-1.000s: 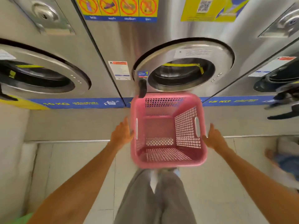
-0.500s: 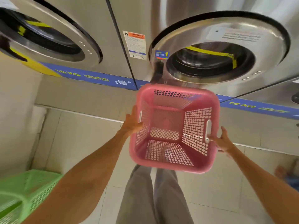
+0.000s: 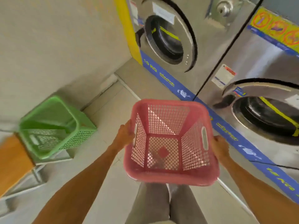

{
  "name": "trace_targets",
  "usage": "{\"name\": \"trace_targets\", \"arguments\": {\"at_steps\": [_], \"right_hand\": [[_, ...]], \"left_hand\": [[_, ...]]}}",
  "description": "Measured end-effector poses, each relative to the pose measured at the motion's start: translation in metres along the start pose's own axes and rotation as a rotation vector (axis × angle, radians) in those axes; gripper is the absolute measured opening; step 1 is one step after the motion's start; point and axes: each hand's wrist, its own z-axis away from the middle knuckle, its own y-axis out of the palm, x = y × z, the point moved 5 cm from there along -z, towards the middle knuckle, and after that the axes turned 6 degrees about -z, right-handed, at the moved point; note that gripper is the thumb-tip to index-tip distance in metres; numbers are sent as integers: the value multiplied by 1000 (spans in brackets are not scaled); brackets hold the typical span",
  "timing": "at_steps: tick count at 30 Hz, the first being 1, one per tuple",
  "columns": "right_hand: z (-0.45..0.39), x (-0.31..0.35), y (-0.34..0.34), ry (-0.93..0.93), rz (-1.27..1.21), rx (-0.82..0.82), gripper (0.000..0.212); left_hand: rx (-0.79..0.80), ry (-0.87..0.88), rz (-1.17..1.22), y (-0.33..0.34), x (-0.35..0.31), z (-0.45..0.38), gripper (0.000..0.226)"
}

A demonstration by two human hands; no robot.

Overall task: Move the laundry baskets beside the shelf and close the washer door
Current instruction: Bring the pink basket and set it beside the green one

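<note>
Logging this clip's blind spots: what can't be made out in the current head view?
- Fingers of both hands: hidden behind the pink basket walls; left hand and right hand show only partly.
- Shelf: only an orange-brown corner shows, cut off by the left edge.
- Green basket contents and washer sticker: motion-blurred.
</note>
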Motion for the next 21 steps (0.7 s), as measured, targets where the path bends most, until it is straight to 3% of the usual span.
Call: {"name": "trace_targets", "arguments": {"at_steps": [4, 8, 11, 17, 21], "right_hand": [[8, 127, 58, -288, 39, 30, 43], [29, 243, 122, -483, 159, 143, 53], [53, 317, 163, -617, 210, 167, 48], [98, 451, 221, -799, 275, 193, 55], [101, 515, 251, -845, 282, 198, 48]], "left_hand": [[-220, -161, 123, -65, 66, 30, 58], [-479, -297, 196, -125, 125, 59, 55], [-619, -357, 176, -172, 154, 74, 53], [-774, -345, 164, -274, 185, 81, 50], [-813, -326, 167, -326, 201, 66, 50]]}}
